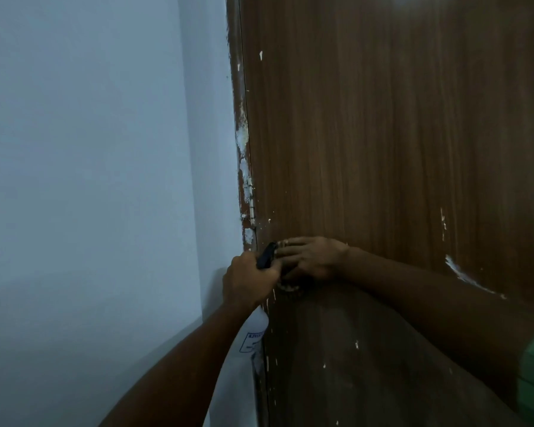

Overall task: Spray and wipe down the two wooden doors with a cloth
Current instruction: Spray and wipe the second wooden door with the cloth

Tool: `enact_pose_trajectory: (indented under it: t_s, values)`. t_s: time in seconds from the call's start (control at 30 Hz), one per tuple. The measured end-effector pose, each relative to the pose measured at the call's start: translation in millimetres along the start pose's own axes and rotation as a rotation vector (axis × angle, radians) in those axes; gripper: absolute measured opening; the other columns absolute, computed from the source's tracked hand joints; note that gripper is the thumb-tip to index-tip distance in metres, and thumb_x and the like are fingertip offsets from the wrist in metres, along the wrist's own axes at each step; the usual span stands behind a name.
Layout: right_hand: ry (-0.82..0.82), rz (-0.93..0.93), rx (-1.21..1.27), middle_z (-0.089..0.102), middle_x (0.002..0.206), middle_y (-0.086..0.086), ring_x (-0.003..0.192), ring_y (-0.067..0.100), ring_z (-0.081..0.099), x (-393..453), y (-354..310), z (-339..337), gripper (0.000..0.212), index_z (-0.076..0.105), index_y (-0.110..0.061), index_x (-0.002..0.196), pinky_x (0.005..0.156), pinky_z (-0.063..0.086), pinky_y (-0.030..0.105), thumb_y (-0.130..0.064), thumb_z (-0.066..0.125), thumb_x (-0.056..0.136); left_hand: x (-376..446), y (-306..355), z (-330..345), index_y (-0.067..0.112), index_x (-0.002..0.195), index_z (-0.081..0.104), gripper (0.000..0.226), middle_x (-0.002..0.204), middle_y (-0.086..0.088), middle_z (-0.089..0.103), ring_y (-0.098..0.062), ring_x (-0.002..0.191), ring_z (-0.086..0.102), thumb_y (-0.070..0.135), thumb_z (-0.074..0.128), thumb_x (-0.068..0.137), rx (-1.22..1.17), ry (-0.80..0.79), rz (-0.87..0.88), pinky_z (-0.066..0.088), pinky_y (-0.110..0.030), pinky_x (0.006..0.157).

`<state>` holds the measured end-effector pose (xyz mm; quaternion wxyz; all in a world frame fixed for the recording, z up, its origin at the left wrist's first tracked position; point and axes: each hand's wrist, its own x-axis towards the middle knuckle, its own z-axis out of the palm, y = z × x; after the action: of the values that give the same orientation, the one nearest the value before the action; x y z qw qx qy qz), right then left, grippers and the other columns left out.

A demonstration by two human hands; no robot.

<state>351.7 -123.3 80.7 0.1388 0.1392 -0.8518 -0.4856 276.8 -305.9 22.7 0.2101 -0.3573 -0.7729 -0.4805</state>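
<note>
- Door point(383, 134): this brown wooden door fills the right side of the view, with its hinge point(252, 208) edge next to the pale blue wall point(90, 180).
- Left hand point(248, 280) is wrapped around the spray bottle point(255, 331), right by the hinge edge. The black nozzle point(267, 255) pokes out above the fingers.
- Right hand point(309, 257) lies on the door close to the nozzle. A bit of cloth point(290, 289) peeks out under it. I cannot tell if the fingers grip the cloth or just press it.
- Spray could hit the right hand's fingers instead of the wood, because they sit right in front of the nozzle.
- Spray could land on the wall and leave wet marks, because the bottle is so near the edge.
- White paint specks point(472, 278) on the door look dried on, so a soft wipe may not lift them.
- Cloth could slip down if the hand lets go.
</note>
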Motion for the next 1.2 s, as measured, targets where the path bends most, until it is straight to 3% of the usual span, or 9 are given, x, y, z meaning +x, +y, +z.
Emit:
enact_pose_trajectory:
  t_s: [0.1,0.17,0.33,0.53,0.73,0.93,1.0,1.13,1.2]
  values:
    - [0.340,0.363,0.049,0.025,0.170,0.005,0.158,0.030,0.014,19,29,-7,0.057,0.042,-0.028,0.155,0.129,0.001,0.050,-0.030,0.049,0.099,10,-8,-7,0.015,0.076,0.068,0.034,0.066,-0.007,0.069,-0.027,0.056,0.064,0.044,0.068,0.094,-0.095,0.043,-0.015,0.053,-0.041,0.055]
    - [0.391,0.508,0.089,0.027,0.169,0.007,0.158,0.032,0.015,29,19,-5,0.061,0.043,-0.025,0.155,0.129,0.008,0.055,-0.031,0.055,0.096,15,-10,-11,0.015,0.076,0.072,0.038,0.066,-0.006,0.073,-0.030,0.060,0.070,0.049,0.065,0.090,-0.157,0.066,-0.033,0.060,-0.050,0.061]
    - [0.040,-0.008,-0.043,0.021,0.170,0.002,0.159,0.029,0.006,40,-24,23,0.055,0.043,-0.035,0.153,0.126,-0.006,0.052,-0.033,0.060,0.100,18,-14,-11,0.015,0.074,0.072,0.044,0.064,-0.009,0.070,-0.037,0.060,0.069,0.056,0.063,0.085,-0.180,0.085,-0.019,0.061,-0.058,0.059]
    - [0.440,0.566,0.016,0.034,0.165,0.014,0.155,0.035,0.024,52,18,-8,0.053,0.046,-0.017,0.153,0.127,0.009,0.053,-0.031,0.037,0.102,20,-11,-14,0.012,0.069,0.070,0.043,0.061,-0.010,0.068,-0.037,0.057,0.066,0.051,0.060,0.082,-0.172,0.099,0.013,0.057,-0.058,0.058]
    - [0.307,0.310,-0.081,0.026,0.168,0.017,0.156,0.036,0.019,51,6,7,0.058,0.037,-0.017,0.157,0.128,0.010,0.056,-0.034,0.033,0.103,25,-11,-30,0.012,0.066,0.069,0.040,0.060,-0.012,0.068,-0.031,0.052,0.066,0.043,0.063,0.090,-0.130,0.118,0.004,0.055,-0.045,0.055]
    - [0.455,0.660,0.014,0.025,0.167,0.018,0.157,0.036,0.016,57,22,-10,0.061,0.037,-0.013,0.157,0.129,0.005,0.053,-0.032,0.039,0.100,22,-21,-30,0.004,0.067,0.069,0.036,0.059,-0.017,0.065,-0.021,0.047,0.061,0.025,0.065,0.095,-0.184,0.173,-0.033,0.051,-0.037,0.054]
    - [0.422,0.586,0.046,0.023,0.168,0.018,0.157,0.037,0.015,59,-14,7,0.064,0.036,-0.014,0.158,0.127,0.000,0.054,-0.034,0.051,0.099,14,-25,-25,0.002,0.067,0.067,0.037,0.058,-0.021,0.060,-0.026,0.050,0.056,0.028,0.064,0.093,-0.214,0.233,-0.021,0.047,-0.040,0.052]
    - [0.063,0.056,0.004,0.016,0.171,0.010,0.159,0.033,0.005,47,-79,46,0.058,0.037,-0.028,0.157,0.123,-0.010,0.052,-0.032,0.055,0.102,3,-30,-24,-0.004,0.070,0.065,0.033,0.061,-0.028,0.056,-0.028,0.051,0.051,0.015,0.064,0.097,-0.268,0.269,-0.017,0.043,-0.035,0.054]
    - [0.058,0.036,-0.057,0.014,0.172,0.008,0.159,0.032,0.005,47,-65,40,0.059,0.037,-0.029,0.157,0.125,-0.007,0.053,-0.030,0.055,0.102,-2,-28,-25,-0.006,0.071,0.065,0.033,0.061,-0.029,0.056,-0.026,0.050,0.051,0.014,0.064,0.097,-0.282,0.223,-0.010,0.043,-0.034,0.053]
